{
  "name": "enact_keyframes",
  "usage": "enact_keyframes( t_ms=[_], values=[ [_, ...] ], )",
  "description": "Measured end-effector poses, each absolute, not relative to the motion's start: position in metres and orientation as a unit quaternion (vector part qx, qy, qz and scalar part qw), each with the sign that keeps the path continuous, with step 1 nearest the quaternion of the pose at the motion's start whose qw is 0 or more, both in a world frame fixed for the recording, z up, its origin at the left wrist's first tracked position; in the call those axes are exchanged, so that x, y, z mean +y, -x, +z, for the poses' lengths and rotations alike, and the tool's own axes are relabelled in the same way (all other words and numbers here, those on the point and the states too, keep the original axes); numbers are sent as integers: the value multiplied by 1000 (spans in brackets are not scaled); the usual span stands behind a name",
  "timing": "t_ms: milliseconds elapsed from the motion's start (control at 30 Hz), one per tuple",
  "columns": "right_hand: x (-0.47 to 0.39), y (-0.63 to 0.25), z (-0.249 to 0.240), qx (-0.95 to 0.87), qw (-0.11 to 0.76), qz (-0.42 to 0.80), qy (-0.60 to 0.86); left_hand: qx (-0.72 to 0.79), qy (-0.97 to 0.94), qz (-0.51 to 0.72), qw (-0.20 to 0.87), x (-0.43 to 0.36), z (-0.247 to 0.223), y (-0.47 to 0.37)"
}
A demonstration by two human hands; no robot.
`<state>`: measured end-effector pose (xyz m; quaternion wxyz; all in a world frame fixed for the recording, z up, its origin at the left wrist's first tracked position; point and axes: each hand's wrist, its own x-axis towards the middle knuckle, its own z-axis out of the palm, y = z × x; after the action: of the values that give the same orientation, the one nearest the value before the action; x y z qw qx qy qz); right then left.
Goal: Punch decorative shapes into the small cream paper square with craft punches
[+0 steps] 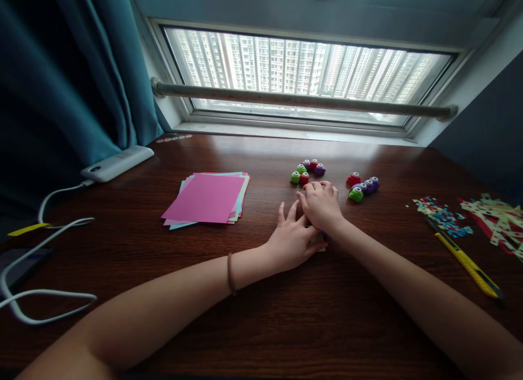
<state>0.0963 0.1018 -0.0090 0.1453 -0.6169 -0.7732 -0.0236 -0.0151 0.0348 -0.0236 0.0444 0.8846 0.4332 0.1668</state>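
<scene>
My left hand [291, 238] lies low over the table with its fingers spread. Beneath its fingers show the pale edge of a piece of paper and a bit of something purple, mostly hidden. My right hand [322, 204] crosses just behind and touches the left one, its fingers bent down and pressed together; whatever they grip is covered. Beyond the hands sits a group of small red, green and purple craft punches [304, 178] with white round tops. More such punches [370, 185] stand to the right.
A stack of coloured paper squares [206, 199] lies left of the hands. On the right are a yellow utility knife [469, 265], tiny paper cut-outs [443, 215] and punched paper strips [496, 222]. A white power bank [118, 163] and its cable [49, 294] occupy the left side.
</scene>
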Motion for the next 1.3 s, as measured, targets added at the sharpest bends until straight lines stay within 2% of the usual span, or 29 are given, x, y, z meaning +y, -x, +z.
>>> enact_keyframes(
  t_ms=[200,333,567,667,767,900,1000,1167,1300],
  values=[
    [102,-96,-12,-782,111,-18,613,434,-884,165,46,35,-26,16],
    [109,-95,-9,-782,121,24,611,433,-884,165,55,36,-26,16],
    [115,-130,1,-744,350,310,478,428,-883,171,91,36,-24,16],
    [97,-157,-2,-710,400,358,455,421,-880,183,119,36,-19,19],
    [76,-177,-10,-720,384,366,448,421,-865,226,155,38,-17,21],
    [62,-182,-13,-817,293,302,393,458,-820,304,159,41,-18,22],
    [61,-178,-11,-850,272,268,364,494,-804,295,151,41,-20,20],
    [60,-176,-6,-815,313,302,382,497,-805,277,170,43,-18,20],
    [59,-176,-6,-791,358,297,396,501,-773,305,243,49,-15,24]
  ],
)
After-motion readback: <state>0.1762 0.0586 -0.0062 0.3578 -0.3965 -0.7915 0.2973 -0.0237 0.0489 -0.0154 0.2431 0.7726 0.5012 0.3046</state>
